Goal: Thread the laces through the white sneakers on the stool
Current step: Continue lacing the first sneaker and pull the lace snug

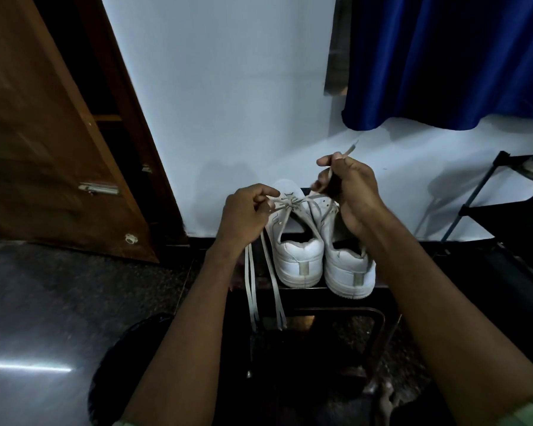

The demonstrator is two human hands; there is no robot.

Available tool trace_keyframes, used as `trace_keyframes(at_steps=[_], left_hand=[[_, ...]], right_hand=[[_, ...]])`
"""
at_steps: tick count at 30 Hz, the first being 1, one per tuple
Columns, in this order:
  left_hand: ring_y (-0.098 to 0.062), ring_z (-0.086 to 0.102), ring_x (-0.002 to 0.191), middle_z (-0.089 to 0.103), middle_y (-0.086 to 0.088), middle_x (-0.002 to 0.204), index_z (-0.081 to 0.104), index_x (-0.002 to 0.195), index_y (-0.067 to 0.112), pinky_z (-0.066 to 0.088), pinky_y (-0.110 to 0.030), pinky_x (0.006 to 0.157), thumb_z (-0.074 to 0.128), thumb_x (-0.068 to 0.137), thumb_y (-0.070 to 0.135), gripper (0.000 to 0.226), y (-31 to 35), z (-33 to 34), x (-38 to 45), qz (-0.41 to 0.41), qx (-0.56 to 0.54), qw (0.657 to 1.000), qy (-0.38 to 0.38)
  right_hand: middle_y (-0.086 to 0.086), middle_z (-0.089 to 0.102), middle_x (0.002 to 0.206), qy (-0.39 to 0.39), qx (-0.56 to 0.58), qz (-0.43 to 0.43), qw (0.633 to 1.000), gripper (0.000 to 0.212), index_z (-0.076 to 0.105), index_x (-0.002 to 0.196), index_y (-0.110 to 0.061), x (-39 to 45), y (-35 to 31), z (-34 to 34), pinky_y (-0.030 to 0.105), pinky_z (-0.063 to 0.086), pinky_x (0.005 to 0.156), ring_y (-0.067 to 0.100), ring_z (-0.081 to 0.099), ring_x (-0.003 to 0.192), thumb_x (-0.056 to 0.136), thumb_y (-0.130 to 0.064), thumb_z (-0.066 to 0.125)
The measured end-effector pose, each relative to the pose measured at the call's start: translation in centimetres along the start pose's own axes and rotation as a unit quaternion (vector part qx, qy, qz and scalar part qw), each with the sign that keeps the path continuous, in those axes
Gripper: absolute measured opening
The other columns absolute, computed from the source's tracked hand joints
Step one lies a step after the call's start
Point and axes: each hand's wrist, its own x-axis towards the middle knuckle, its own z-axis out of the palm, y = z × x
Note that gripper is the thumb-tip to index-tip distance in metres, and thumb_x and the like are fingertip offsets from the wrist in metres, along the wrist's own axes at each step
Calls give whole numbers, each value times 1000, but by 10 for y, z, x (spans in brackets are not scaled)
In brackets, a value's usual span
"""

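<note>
Hands: two, both mine, both raised over the stool (305, 292), both pinching lace.

Left hand (246, 216): fingers curled, thumb and forefinger nipping the lace (285, 202) just left of the left sneaker (299, 259). Two loose tails hang from it down past the stool's front edge.

Right hand (350, 187): fist closed round the other lace end, above the right sneaker (350, 272); the tip (351, 148) pokes out above the thumb.

Sneakers: white pair, side by side on the stool, heels toward me. The lace crosses the upper eyelets of the left one; how many rows are laced, I cannot tell.

Handling, as I judge it: lace flat, soft, limp, light; it will not push through a hole unless held close behind the stiff tip. Sneakers light enough to shift under a tug, so pull evenly from both sides.

Stool: dark, near the white wall (228, 118).
</note>
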Motion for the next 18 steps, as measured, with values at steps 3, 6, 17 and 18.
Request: trace_keyframes(at_steps=[3, 6, 17, 18], left_hand=[[-4, 68, 71, 77, 4, 90, 81, 106, 18, 54, -18, 74, 60, 100, 3, 27, 5, 1, 3, -27, -112, 993, 28], [-7, 57, 66, 70, -4, 91, 78, 109, 16, 46, -14, 62, 55, 103, 1, 29, 14, 1, 4, -76, -265, 961, 27], [-2, 62, 68, 69, -2, 84, 77, 111, 13, 43, -8, 57, 54, 106, 10, 24, 12, -2, 4, -133, -241, 961, 32], [-5, 62, 68, 68, -1, 81, 77, 110, 13, 44, -11, 56, 54, 107, 13, 24, 11, -2, 4, -146, -239, 960, 26]], right_hand=[[-4, 44, 61, 26, -105, -14, 994, 28, 72, 93, -11, 4, 2, -3, 31, 49, 62, 13, 45, 50, 108, -22, 50], [-9, 69, 72, 0, -301, -95, 949, 20, 78, 88, -14, 6, 0, -9, 29, 50, 67, 11, 64, 67, 98, -25, 66], [-15, 70, 63, -198, -498, -69, 841, 8, 82, 79, -26, 10, 4, -25, 26, 46, 66, -8, 56, 57, 80, -33, 86], [-13, 69, 62, -201, -495, -67, 843, 6, 81, 78, -27, 11, 4, -25, 29, 47, 66, -4, 55, 56, 80, -30, 85]])
